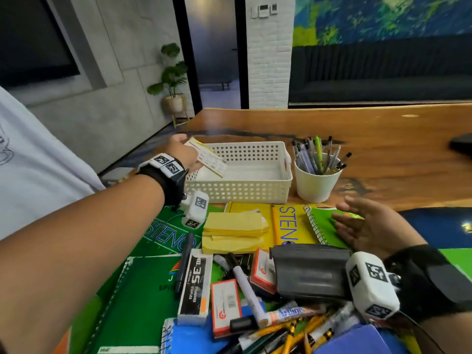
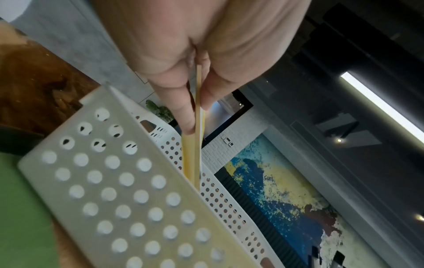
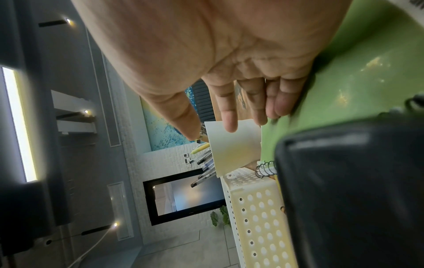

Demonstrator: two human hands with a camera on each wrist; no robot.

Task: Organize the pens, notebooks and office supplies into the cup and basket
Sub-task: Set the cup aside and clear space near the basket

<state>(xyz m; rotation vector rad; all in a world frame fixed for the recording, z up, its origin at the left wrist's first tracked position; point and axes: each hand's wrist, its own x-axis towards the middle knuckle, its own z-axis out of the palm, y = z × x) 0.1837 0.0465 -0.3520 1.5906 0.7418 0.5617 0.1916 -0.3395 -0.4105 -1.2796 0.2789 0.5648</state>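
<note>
My left hand (image 1: pixel 181 155) pinches a thin yellow-edged pad (image 1: pixel 207 157) and holds it tilted over the left end of the white perforated basket (image 1: pixel 255 192). In the left wrist view the pad (image 2: pixel 197 145) runs edge-on between thumb and fingers (image 2: pixel 183 116), its lower end inside the basket (image 2: pixel 119 181). The basket's floor looks bare. A white cup (image 1: pixel 316 185) holding several pens (image 1: pixel 316 154) stands to the basket's right. My right hand (image 1: pixel 367 226) hovers with straight fingers over a green spiral notebook (image 1: pixel 327 226), holding nothing. The cup (image 3: pixel 234 146) lies just beyond those fingers (image 3: pixel 229 116).
A pile covers the near table: green and yellow steno notebooks (image 1: pixel 288 226), yellow sticky notes (image 1: pixel 233 232), a staples box (image 1: pixel 195 284), a black pouch (image 1: pixel 311 273), markers (image 1: pixel 249 293), pencils (image 1: pixel 288 333), a blue notebook (image 1: pixel 194 339). Bare wood table (image 1: pixel 383 129) stretches beyond.
</note>
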